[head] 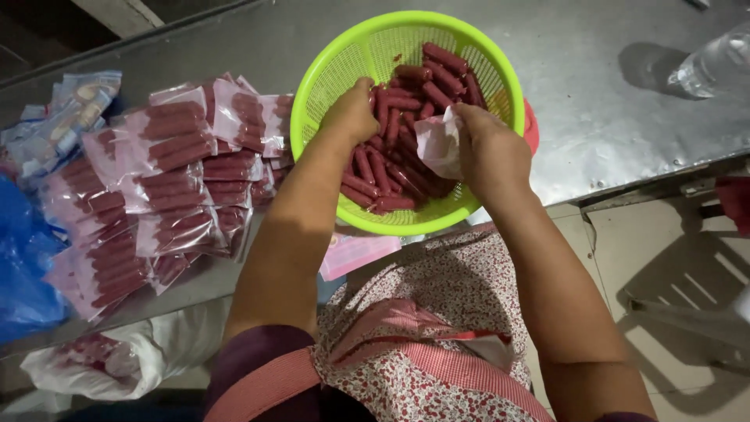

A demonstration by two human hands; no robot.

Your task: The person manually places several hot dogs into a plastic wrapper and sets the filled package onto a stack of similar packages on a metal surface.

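Sausages (406, 144), short and dark red, lie heaped in a lime-green plastic colander (328, 70) that sits at the near edge of a steel table (594, 101); the colander is the landmark here. They look soft, smooth-skinned and probably a little greasy, so a judgement: each is light, bends easily, and is best pinched around its middle or gathered several at a time rather than squeezed at the tip.

The left hand (351, 113) is inside the colander at its left side, fingers curled down among the sausages and apparently closing on some, though exactly which it grips is hidden by the knuckles. The right hand (488, 152) is at the colander's right side, closed on a small clear plastic bag (439, 141) whose mouth hangs toward the pile; the film is thin and limp and likely slips, so it needs holding at the rim.

Left of the colander, a spread of sealed clear packets (168, 180), each holding a row of the same sausages, overlaps across the table. Farther left lie a blue plastic bag (23, 266) and some printed pouches (74, 105). Below and left of the colander, under the table edge, a white sack (141, 355) holds more red pieces. Right of the colander stands a clear water bottle (715, 62). A pink box (359, 252) shows just beneath the colander's near rim.
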